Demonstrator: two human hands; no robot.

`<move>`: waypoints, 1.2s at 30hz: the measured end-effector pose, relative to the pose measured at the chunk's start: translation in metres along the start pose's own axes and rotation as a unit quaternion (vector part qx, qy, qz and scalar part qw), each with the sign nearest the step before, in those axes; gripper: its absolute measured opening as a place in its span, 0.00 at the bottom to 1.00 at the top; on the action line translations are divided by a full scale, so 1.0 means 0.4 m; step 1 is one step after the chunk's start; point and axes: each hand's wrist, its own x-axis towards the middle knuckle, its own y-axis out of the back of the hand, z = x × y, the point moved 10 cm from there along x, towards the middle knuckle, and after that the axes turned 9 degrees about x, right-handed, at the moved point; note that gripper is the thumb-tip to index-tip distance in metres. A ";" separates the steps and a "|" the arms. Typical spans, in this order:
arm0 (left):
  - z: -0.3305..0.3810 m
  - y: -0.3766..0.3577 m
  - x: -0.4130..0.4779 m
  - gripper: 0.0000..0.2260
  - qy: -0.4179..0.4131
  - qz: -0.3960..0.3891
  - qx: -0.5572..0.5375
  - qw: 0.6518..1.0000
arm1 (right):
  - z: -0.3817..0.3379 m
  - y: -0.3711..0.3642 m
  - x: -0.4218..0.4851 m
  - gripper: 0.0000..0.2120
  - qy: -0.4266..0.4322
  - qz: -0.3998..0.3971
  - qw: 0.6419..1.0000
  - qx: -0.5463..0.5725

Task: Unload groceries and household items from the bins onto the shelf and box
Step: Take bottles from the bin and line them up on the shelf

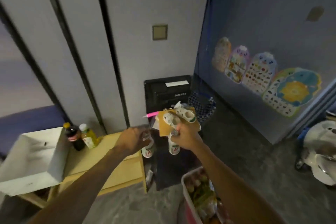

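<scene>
My left hand grips the top of a small white drink bottle with a green and red label. It hangs just past the right edge of the wooden shelf. My right hand holds a second bottle of the same kind by its neck, beside the first. A dark sauce bottle and a yellow oil bottle stand upright at the back of the shelf top. A white box sits open on the shelf's left end. A bin of packaged groceries is at the bottom, under my right forearm.
A black appliance stands against the wall behind my hands, with small white shoes on a brown board and a pink item on top. A chequered bag sits next to it. A white object lies on the floor at right.
</scene>
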 end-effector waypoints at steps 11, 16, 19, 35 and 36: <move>-0.587 0.047 -0.129 0.16 0.167 0.007 0.002 0.986 | -0.448 -0.380 0.182 0.12 0.059 -0.078 0.994 0.044; -0.766 0.008 -0.172 0.14 0.249 -0.003 -0.018 0.968 | -0.555 -0.557 0.241 0.12 0.079 -0.116 0.988 0.067; -0.835 -0.020 -0.180 0.14 0.278 -0.015 -0.043 0.960 | -0.598 -0.655 0.281 0.12 0.091 -0.141 0.983 0.069; -1.240 -0.350 -0.079 0.21 0.428 -0.152 -0.067 0.889 | -0.584 -1.167 0.500 0.10 0.066 -0.264 0.960 0.069; -1.249 -0.364 -0.076 0.22 0.432 -0.157 -0.064 0.886 | -0.584 -1.180 0.503 0.10 0.066 -0.265 0.960 0.062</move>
